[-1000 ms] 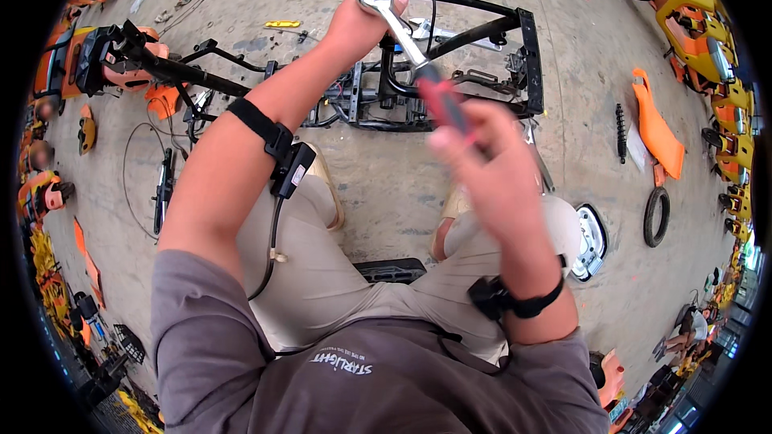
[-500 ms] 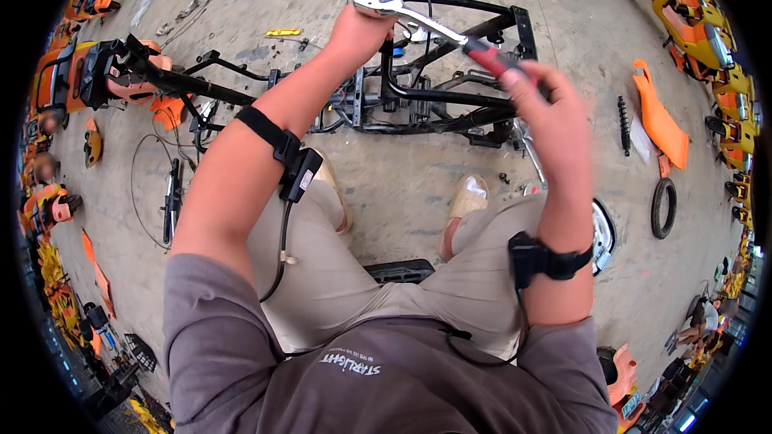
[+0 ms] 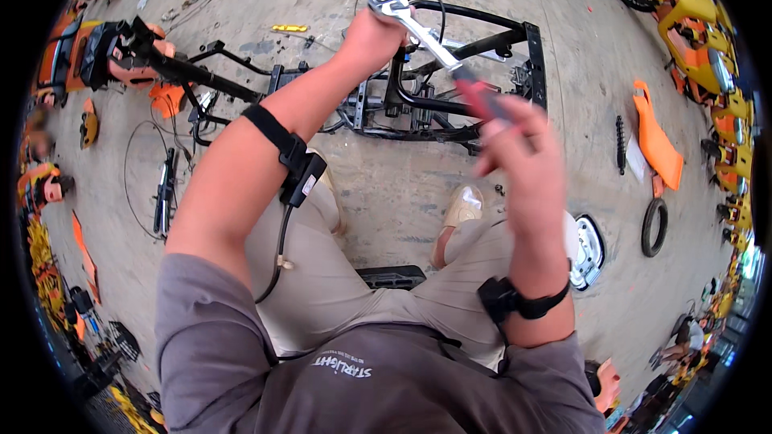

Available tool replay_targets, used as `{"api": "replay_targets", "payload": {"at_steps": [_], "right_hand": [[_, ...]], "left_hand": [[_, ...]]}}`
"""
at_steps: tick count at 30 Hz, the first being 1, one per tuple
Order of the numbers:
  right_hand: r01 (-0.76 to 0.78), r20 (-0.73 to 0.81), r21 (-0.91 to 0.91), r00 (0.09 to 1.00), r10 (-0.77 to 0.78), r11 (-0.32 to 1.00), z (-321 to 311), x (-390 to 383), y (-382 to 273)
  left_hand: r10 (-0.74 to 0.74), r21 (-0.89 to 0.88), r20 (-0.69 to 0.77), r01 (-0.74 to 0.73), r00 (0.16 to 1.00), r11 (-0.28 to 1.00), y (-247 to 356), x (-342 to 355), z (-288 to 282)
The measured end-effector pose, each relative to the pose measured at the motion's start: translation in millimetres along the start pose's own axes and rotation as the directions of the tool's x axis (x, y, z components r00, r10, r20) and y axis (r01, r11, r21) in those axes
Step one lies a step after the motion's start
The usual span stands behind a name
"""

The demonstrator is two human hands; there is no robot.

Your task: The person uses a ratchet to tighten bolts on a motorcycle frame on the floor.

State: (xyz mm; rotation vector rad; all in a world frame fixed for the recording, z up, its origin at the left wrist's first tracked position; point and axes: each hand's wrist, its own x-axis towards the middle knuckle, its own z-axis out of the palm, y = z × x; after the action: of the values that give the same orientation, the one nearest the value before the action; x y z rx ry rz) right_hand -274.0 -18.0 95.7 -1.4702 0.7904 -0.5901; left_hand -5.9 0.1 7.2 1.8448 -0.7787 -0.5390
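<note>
Ratchet wrench [image 3: 438,52], silver with a red-and-black grip, runs slantwise from the left hand [image 3: 375,36] to the right hand [image 3: 523,149], above a black tubular frame [image 3: 426,103]. A grey concrete floor [image 3: 378,217], scuffed and stained, spreads all around; a row of yellow scooters [image 3: 683,0] lines its right side, any markings on them too small to read. Across the floor, ahead of the person's shoes [image 3: 464,207], stretches the frame. A grey-brown T-shirt [image 3: 305,398] fills the lower edge, with white lettering [image 3: 342,366] on the chest: one bold line and a finer one too small to make out. Off to the right lie an orange body panel [image 3: 659,137], a black tyre [image 3: 654,227] below it and, just beside the knee, a white oval part [image 3: 591,257]. The right hand, blurred, has its fingers curled round the grip. The left hand sits right under the silver ratchet head; its fingers are hidden, so I cannot tell how they close. A black coil-spring shock absorber [image 3: 620,145] stands out near the panel. Strapped to the left forearm is a small black box [image 3: 304,173], bearing a tiny white label [image 3: 309,185] with unreadable print.
</note>
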Motion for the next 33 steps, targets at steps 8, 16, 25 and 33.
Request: {"api": "replay_targets", "payload": {"at_steps": [8, 16, 25, 33], "right_hand": [[-0.047, -0.061, -0.065, 0.997, 0.043, 0.997, -5, 12, 15], [-0.215, 0.361, 0.18, 0.922, 0.139, 0.96, 76, -43, 25], [-0.011, -0.081, -0.047, 0.997, 0.007, 0.999, -32, 39, -2], [-0.144, 0.148, -0.119, 0.976, 0.161, 0.982, 24, -24, 1]], "left_hand": [[0.173, 0.024, -0.049, -0.172, 0.984, 0.985, -3, -1, 1], [0.159, 0.033, -0.027, -0.158, 0.987, 0.987, -11, -5, -4], [0.062, 0.034, 0.042, -0.063, 0.997, 0.997, -8, 8, 0], [0.175, 0.005, -0.089, -0.176, 0.98, 0.984, -5, 2, 6]]}}
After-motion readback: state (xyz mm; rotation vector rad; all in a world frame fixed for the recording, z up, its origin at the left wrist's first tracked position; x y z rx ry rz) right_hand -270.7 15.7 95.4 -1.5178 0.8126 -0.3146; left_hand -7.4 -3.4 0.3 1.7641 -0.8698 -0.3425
